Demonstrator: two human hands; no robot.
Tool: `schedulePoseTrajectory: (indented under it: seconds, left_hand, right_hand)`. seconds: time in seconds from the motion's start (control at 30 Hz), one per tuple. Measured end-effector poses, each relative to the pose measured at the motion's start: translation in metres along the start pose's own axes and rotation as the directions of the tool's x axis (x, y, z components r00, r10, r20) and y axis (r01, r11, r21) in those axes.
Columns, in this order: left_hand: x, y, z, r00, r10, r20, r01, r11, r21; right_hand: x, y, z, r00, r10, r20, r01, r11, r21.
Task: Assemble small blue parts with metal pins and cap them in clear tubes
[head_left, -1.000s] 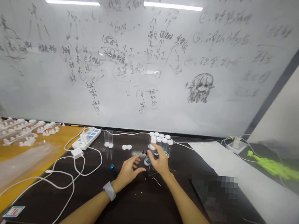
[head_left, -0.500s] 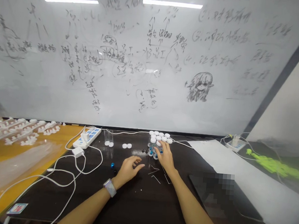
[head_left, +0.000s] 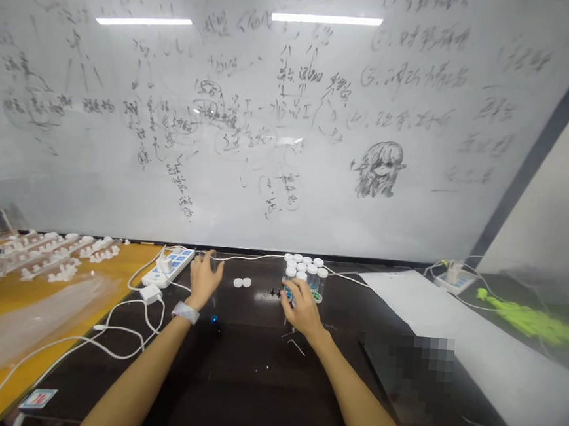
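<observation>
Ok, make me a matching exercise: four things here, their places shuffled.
1. left hand
2. right hand
3. two loose white caps
4. bright green item

A. on the dark table, between the hands
B. right of the white sheet
C. at the white-capped vials
D. beside the power strip on the left

Pairs: 1-D, 2-C, 3-A, 4-B

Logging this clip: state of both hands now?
Left hand: at clear cylindrical tubes; grip cannot be told.
Right hand: at white-capped clear cylindrical tubes; grip cannot be told.
</observation>
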State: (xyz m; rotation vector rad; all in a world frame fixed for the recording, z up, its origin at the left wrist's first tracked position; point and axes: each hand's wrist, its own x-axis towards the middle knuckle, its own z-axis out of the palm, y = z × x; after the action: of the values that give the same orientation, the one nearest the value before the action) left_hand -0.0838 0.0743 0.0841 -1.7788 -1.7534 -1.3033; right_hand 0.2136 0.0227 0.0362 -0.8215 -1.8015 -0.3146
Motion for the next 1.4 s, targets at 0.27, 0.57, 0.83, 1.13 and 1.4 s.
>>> schedulePoseTrajectory:
  seconds: [0.27, 0.57, 0.83, 1.13, 1.4]
  left_hand:
    - [0.023, -0.031, 0.014, 0.976, 0.134, 0.169, -0.160, 0.976, 0.150]
    - [0.017, -0.016, -0.015, 0.962, 0.177, 0.209, -0.166, 0.984, -0.069]
    - [-0.024, -0.031, -0.053, 0.299, 0.363, 0.882, -0.010, 0.926, -0.378]
    - [-0.044, -0.032, -0.025, 0.512, 0.395, 0.763, -0.114, 0.911, -0.395]
    - [-0.053, 0.010, 0.001, 0.541, 0.427, 0.725, -0.144, 0.896, -0.421]
  right_hand:
    - [0.001, -0.008, 0.002, 0.995, -0.013, 0.096, 0.006, 0.997, 0.082]
    - [0.002, -0.008, -0.001, 0.993, -0.005, 0.118, -0.004, 0.997, 0.077]
    - [0.008, -0.005, -0.009, 0.949, -0.031, 0.315, -0.011, 0.991, 0.131]
    - [0.023, 0.031, -0.059, 0.484, 0.344, 0.805, -0.551, 0.834, -0.025]
    - [0.013, 0.050, -0.068, 0.135, 0.600, 0.788, -0.509, 0.725, -0.465]
